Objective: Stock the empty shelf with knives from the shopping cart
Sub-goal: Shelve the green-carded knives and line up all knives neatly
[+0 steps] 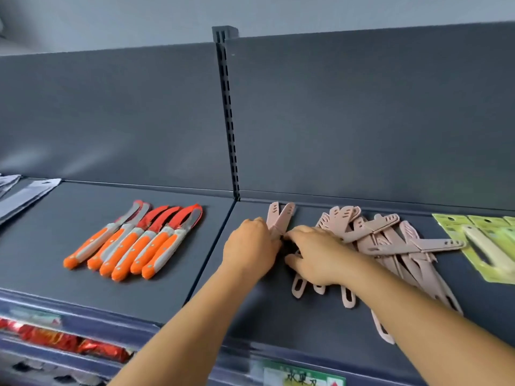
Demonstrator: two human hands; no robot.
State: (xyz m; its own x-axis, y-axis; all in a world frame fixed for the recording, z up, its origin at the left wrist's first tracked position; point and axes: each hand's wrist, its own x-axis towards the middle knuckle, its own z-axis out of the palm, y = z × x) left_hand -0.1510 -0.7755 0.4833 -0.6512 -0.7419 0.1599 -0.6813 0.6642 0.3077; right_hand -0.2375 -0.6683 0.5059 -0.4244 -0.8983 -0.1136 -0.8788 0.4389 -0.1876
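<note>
Knives (280,218) (pink) seemingly gripped two-handed.

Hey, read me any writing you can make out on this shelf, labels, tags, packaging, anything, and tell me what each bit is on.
"水果刀", roughly: dark characters on the green-edged price label on the shelf's front rail, cut off by the frame and blurred, so this reading is uncertain.
Green backing cards at the far right: printing too blurred to read.
Red packets on the shelf below: no legible text.
Orange-handled knives and pink sheathed knives: no writing visible.

Knife row (133,240) left on shelf (69,213), heaped knives (376,240) right, perhaps overlapping
</note>
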